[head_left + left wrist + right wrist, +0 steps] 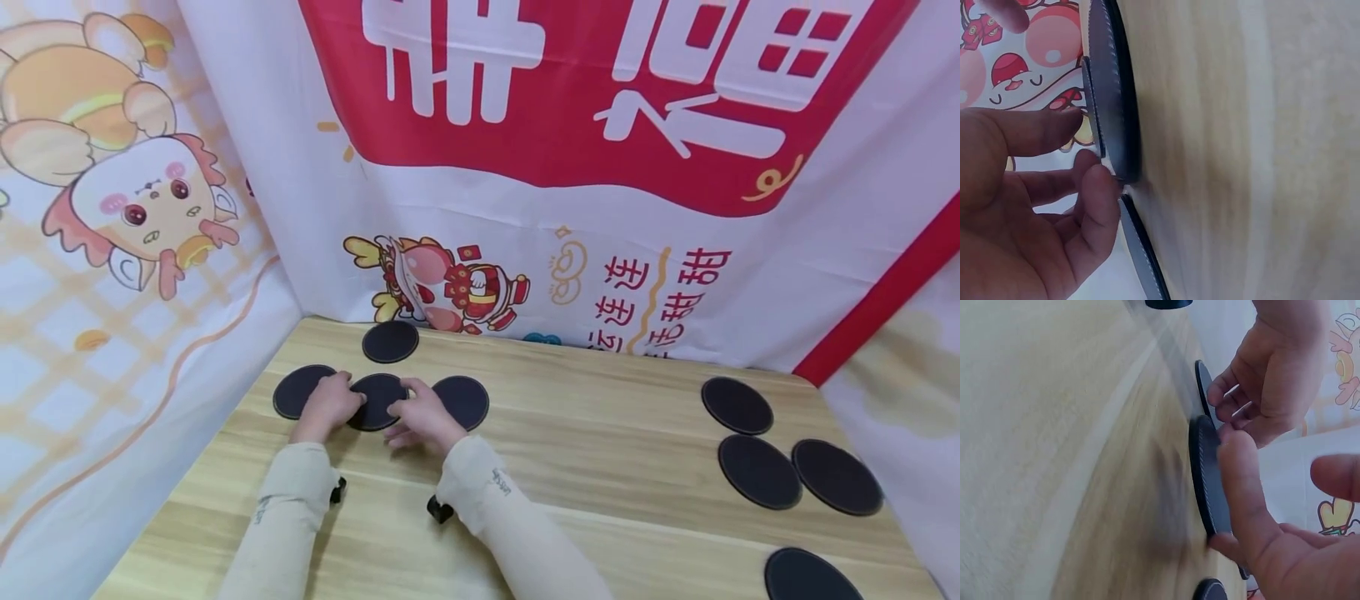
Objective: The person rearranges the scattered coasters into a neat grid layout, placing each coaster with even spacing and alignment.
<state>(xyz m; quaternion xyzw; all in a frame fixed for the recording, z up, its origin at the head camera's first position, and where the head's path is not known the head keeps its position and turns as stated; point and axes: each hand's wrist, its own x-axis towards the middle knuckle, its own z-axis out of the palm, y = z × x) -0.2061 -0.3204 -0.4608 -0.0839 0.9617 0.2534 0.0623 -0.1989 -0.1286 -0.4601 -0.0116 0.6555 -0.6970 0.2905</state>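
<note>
A black round coaster (378,402) with a stitched rim lies between both hands at the table's far left. My left hand (335,402) has its fingertips at the coaster's left edge; in the left wrist view the thumb stands apart from the bent fingers. From the other side, my right hand (426,414) reaches the right edge, its index finger (1241,469) along the rim and its thumb lifted away. Like coasters surround this one: one to the left (294,392), one behind (390,342) and one to the right (467,400), partly covered by the right hand.
Several more black coasters (759,472) lie on the right side of the wooden table (600,450), one cut off by the lower frame edge. Printed cloth hangs behind the table (555,200) and along its left side (247,350).
</note>
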